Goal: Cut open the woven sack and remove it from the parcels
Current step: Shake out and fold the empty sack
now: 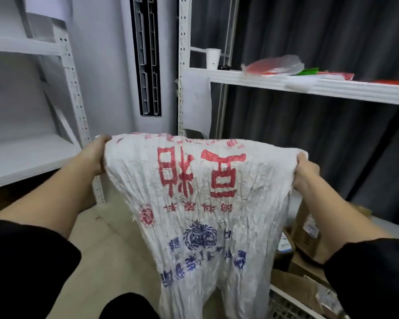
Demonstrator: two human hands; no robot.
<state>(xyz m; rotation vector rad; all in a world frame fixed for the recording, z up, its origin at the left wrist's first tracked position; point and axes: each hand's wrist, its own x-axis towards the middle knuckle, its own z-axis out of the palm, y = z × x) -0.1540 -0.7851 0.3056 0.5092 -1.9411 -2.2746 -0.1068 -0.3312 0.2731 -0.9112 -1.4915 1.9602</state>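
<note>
Woven sack hanging limp mid-frame, pinched at top corners by left hand and right hand; parcels lower right, seemingly freed.

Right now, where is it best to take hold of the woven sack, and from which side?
Probably at the two top corners of the woven sack, from the outer sides, as the left hand and right hand do. The upper edge is stretched between them and the crumpled cloth hangs down freely.
</note>
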